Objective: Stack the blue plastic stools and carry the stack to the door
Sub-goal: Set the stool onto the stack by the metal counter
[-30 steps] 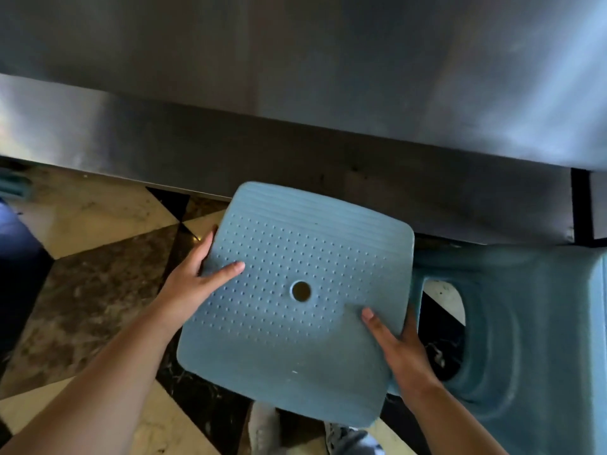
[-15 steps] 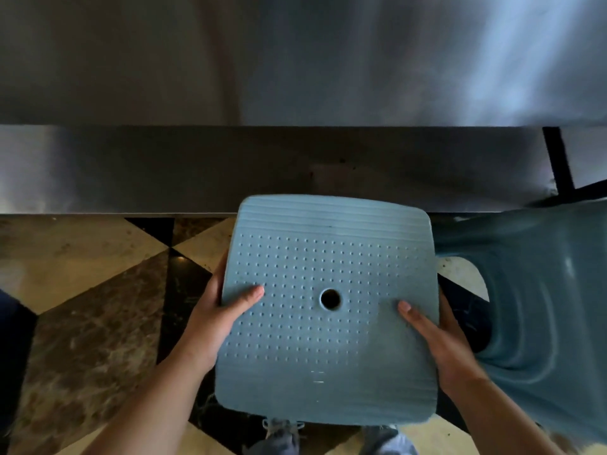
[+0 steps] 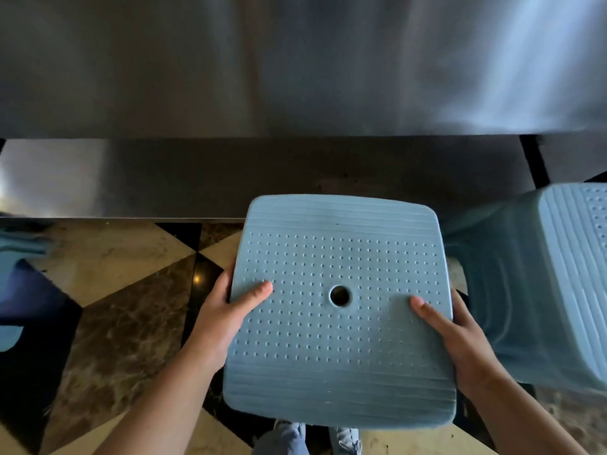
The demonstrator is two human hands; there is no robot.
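A blue plastic stool (image 3: 338,349) fills the lower middle of the head view, seen from above: a square dotted seat with a round hole in its centre. My left hand (image 3: 226,318) grips its left edge with the thumb on top. My right hand (image 3: 460,339) grips its right edge the same way. A second blue stool (image 3: 538,284) stands upright just to the right, its seat partly cut off by the frame. The legs of the held stool are hidden under its seat.
A long stainless-steel table (image 3: 295,77) runs across the top, its front skirt (image 3: 262,178) close behind the held stool. Below is a marble floor (image 3: 111,290) in cream, brown and black tiles. Another blue plastic piece (image 3: 19,244) shows at the left edge. My feet (image 3: 312,438) are under the stool.
The stool in my hands has turned from skewed to square with the table. The view has shifted, so the second stool's seat top now shows at the right.
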